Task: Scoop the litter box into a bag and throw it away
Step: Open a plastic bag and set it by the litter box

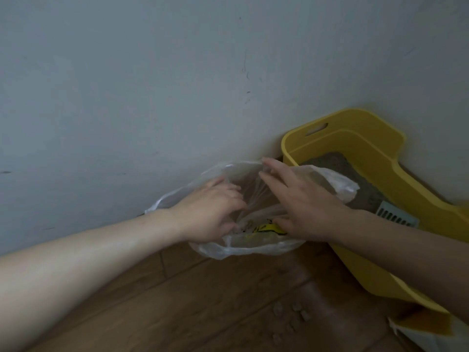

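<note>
A thin translucent plastic bag (pixel 256 247) with a yellow print lies on the wood floor against the wall, its mouth spread wide. My left hand (pixel 210 212) grips the bag's left rim with curled fingers. My right hand (pixel 302 201) has straight, spread fingers reaching into the mouth and touching the far rim, with the thumb against the near printed side. Just right of the bag stands a yellow litter box (pixel 365 138) holding grey litter (pixel 337 163). A pale blue slotted scoop (pixel 396 218) lies in the box, partly hidden behind my right forearm.
A grey-white wall (pixel 152 97) runs directly behind the bag and box. Several litter crumbs (pixel 291 316) are scattered on the wood floor (pixel 203 301) in front. A white and orange package (pixel 426 329) sits at the bottom right edge.
</note>
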Available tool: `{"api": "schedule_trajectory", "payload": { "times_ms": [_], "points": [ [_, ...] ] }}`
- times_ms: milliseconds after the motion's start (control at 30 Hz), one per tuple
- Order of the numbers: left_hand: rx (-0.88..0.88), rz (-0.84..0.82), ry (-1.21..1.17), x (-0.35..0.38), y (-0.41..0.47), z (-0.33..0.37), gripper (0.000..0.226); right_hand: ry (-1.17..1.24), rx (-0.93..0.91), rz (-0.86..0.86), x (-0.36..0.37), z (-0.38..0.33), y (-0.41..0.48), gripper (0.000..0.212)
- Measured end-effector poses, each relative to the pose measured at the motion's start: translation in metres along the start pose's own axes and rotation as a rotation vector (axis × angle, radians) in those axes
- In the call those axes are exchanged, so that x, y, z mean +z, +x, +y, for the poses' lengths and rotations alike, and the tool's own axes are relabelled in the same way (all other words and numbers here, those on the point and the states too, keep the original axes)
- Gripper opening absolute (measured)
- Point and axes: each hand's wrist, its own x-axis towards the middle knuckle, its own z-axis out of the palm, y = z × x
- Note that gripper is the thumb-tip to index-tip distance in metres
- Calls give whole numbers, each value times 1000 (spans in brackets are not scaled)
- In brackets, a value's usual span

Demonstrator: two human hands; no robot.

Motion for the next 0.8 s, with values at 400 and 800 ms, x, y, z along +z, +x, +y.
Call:
{"api": "schedule_trajectory", "payload": {
  "times_ms": [400,800],
  "points": [
    [-183,-152,-278,38,-7,-36,132,266,86,-291,60,34,10,127],
    [-223,-322,-372,83,-26,-68,113,389,65,-309,81,38,2,95]
  ]
}}
